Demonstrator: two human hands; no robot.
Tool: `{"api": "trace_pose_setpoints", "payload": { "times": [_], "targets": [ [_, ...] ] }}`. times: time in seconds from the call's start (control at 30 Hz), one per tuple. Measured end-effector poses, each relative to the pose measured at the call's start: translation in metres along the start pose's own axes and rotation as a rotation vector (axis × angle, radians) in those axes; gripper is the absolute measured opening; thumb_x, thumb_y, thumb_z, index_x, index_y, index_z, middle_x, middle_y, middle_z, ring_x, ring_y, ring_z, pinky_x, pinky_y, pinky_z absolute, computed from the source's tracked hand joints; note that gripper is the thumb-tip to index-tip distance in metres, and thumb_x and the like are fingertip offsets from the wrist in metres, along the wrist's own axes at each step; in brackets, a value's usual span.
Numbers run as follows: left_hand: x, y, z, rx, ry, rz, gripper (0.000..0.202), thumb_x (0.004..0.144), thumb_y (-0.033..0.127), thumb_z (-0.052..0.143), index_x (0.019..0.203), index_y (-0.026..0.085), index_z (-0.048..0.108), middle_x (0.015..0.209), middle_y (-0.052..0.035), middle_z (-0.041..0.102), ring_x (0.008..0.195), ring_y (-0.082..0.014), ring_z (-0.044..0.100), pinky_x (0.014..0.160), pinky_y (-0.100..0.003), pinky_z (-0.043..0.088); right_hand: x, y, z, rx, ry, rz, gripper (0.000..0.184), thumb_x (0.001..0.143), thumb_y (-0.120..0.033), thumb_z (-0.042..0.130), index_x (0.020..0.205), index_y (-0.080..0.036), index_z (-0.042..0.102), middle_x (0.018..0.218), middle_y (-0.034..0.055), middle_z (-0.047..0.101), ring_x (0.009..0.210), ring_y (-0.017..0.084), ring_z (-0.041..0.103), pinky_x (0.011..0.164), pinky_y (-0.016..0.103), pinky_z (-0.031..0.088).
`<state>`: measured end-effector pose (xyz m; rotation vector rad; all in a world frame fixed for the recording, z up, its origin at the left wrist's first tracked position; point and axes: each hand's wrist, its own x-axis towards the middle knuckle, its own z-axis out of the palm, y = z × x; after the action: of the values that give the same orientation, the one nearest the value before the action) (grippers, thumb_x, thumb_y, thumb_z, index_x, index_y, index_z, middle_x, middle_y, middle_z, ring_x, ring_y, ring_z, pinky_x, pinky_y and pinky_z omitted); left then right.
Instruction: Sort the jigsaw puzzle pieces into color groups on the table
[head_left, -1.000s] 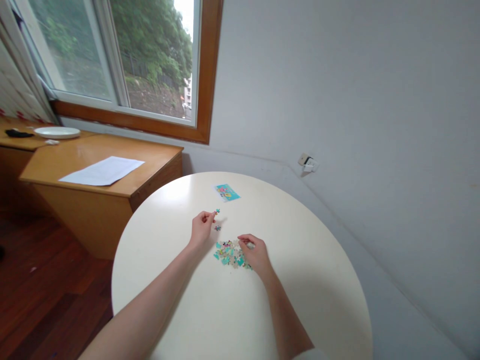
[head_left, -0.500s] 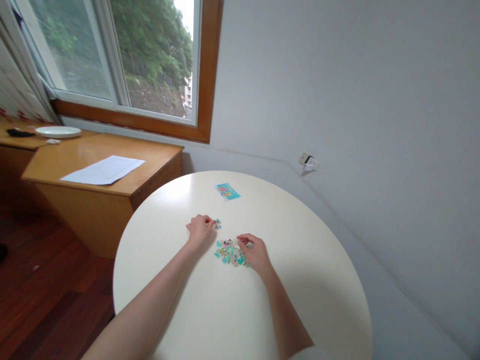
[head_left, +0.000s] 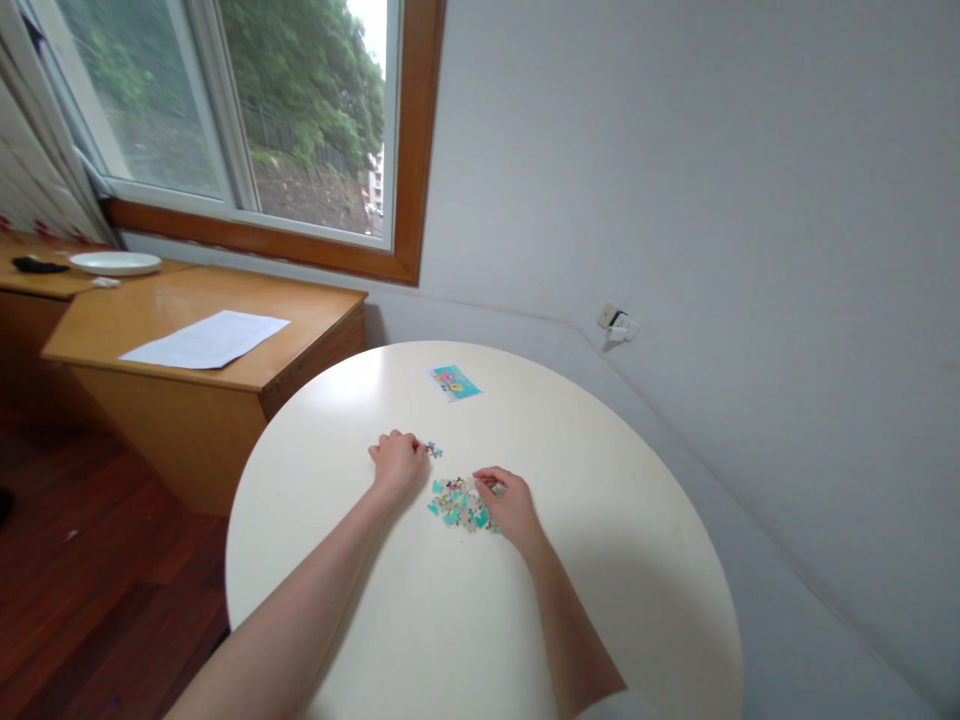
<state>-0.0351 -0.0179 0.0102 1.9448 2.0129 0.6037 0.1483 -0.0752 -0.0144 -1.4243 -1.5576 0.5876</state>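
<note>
Small jigsaw puzzle pieces [head_left: 459, 507], teal, cream and multicoloured, lie in a loose pile on the round white table [head_left: 420, 620]. Beyond the pile at the left is a little group of pieces [head_left: 434, 450]. My left hand [head_left: 399, 462] rests on the table beside that group, its thumb and forefinger pinched on a puzzle piece at its edge. At the right side of the pile is my right hand [head_left: 510, 501], fingertips close together over the pieces. Whatever lies between those fingertips is too small to make out. A teal picture card [head_left: 455, 382] lies flat farther back.
To the left stands a wooden desk [head_left: 315, 310] with a sheet of paper [head_left: 206, 340] and a white plate [head_left: 116, 263] on it. A wall socket with a plug [head_left: 618, 322] is behind the table's right side, below the grey-white wall [head_left: 675, 150].
My left hand has shifted slightly left, and the small group of pieces beside it looks a little different in arrangement. My right hand stays almost still at the pile.
</note>
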Motion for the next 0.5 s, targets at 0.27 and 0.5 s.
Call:
{"api": "trace_pose_setpoints", "payload": {
  "times": [0.27, 0.5],
  "targets": [
    [0.0007, 0.0004, 0.0006, -0.009, 0.012, -0.009, 0.032, 0.081, 0.030, 0.039, 0.082, 0.016, 0.068, 0.098, -0.0153, 0.062, 0.096, -0.0307, 0.050, 0.079, -0.042, 0.034, -0.0003, -0.0013, -0.0011, -0.020, -0.016, 0.001, 0.017, 0.071, -0.025, 0.053, 0.077, -0.019, 0.067, 0.074, 0.0034, 0.068, 0.070, 0.017, 0.061, 0.071, 0.029, 0.048],
    [0.0020, -0.0010, 0.0024, 0.009, 0.015, 0.000, 0.034, 0.082, 0.031, 0.037, 0.084, 0.016, 0.068, 0.096, -0.0152, 0.063, 0.095, -0.0310, 0.051, 0.077, -0.042, 0.034, 0.0003, 0.0000, -0.0001, -0.009, -0.016, 0.002, 0.017, 0.070, -0.024, 0.053, 0.076, -0.019, 0.067, 0.074, 0.0035, 0.069, 0.070, 0.017, 0.061, 0.071, 0.030, 0.048]
  ]
}}
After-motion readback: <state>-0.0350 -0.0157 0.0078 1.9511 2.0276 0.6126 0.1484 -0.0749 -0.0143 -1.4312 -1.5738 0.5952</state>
